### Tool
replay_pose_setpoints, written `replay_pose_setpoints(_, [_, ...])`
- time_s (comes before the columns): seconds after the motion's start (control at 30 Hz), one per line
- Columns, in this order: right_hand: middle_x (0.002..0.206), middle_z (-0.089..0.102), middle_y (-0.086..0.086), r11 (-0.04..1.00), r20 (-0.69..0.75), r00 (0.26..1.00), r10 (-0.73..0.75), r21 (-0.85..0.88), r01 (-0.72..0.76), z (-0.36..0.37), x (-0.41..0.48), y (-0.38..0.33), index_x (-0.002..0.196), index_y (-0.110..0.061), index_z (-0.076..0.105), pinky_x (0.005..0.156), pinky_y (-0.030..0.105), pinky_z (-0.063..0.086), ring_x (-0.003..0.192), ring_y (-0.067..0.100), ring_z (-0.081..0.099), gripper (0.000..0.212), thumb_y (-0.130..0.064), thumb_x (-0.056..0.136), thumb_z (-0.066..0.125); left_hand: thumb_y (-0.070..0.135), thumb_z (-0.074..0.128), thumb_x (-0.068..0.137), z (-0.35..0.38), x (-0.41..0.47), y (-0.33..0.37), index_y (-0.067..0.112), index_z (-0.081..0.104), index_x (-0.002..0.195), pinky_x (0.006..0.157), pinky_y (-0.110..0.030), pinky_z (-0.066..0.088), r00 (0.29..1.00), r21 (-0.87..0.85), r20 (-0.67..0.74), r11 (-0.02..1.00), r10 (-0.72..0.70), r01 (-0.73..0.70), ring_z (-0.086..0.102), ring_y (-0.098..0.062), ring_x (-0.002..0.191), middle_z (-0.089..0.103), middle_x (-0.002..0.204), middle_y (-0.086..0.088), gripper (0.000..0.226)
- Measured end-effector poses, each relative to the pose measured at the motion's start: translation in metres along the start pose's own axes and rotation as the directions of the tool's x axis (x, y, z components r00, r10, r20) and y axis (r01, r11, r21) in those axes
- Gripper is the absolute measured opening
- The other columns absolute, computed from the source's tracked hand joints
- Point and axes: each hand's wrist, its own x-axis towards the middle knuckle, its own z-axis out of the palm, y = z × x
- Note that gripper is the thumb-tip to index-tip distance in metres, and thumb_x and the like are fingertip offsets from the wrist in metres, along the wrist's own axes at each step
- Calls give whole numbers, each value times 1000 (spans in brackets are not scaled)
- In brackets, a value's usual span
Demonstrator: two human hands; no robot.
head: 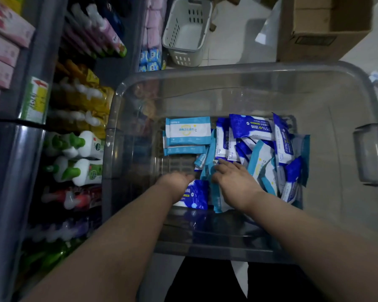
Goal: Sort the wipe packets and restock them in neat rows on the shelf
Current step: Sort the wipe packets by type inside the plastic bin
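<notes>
Bare forearms (127,225) reach forward and down, converging. Left grip (177,183): knuckles up, fingers bent under, tips hidden. Right grip (235,182): palm down, fingers straight, splayed.

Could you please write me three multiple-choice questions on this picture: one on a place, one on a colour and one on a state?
1. Where in the clear plastic bin does the neat stack of light blue and white wipe packets lie?
A. at its far left
B. at its near right
C. on its rim
2. What colour is the slotted plastic basket on the floor beyond the bin?
A. red
B. white
C. black
3. How is the right hand?
A. clenched and empty
B. fingers straight, resting on the jumbled packets
C. outside the bin
Answers: 1 A, the stack sits far left, apart from the jumbled packets; 2 B, its walls are white; 3 B, its fingers lie flat on the packets.
</notes>
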Motion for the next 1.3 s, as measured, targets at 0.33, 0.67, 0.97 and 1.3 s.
replay_pose_setpoints(0.33, [151, 36, 0, 998, -74, 997, 2, 66, 2, -12, -19, 29, 129, -23, 54, 117, 34, 12, 147, 18, 15, 43, -6, 90, 49, 12, 54, 92, -39, -10, 26, 21, 53, 131, 85, -38, 50, 943, -379, -294, 925, -155, 34, 58, -25, 109, 59, 123, -5, 40])
replay_pose_setpoints(0.67, [149, 30, 14, 902, -205, 878, 432, 76, -426, -39, -29, 104, 141, -12, 35, 106, 43, 31, 137, 33, 29, 51, -12, 91, 45, 28, 60, 93, -145, 48, 108, 5, 49, 130, 95, -36, 43, 791, -840, -343, 543, -506, -17, 54, -33, 119, 59, 128, -16, 44])
replay_pose_setpoints(0.97, [128, 50, 19, 844, -63, 861, 505, 246, -477, -41, -14, 120, 135, -5, 36, 92, 41, 43, 113, 38, 54, 43, -4, 92, 42, 15, 68, 86, -138, 65, 116, 22, 35, 143, 88, -30, 42, 869, -764, -261, 640, -421, 80, 54, -30, 119, 59, 128, -7, 66])
replay_pose_setpoints(1.3, [134, 43, 15, 699, -34, 835, 550, 566, -437, -31, -15, 116, 140, -31, 33, 97, 47, 42, 116, 38, 48, 67, -25, 82, 66, 5, 56, 83, -125, 40, 79, 30, 39, 140, 82, -30, 49, 926, -754, -143, 644, -349, 126, 56, -27, 104, 59, 121, -6, 64])
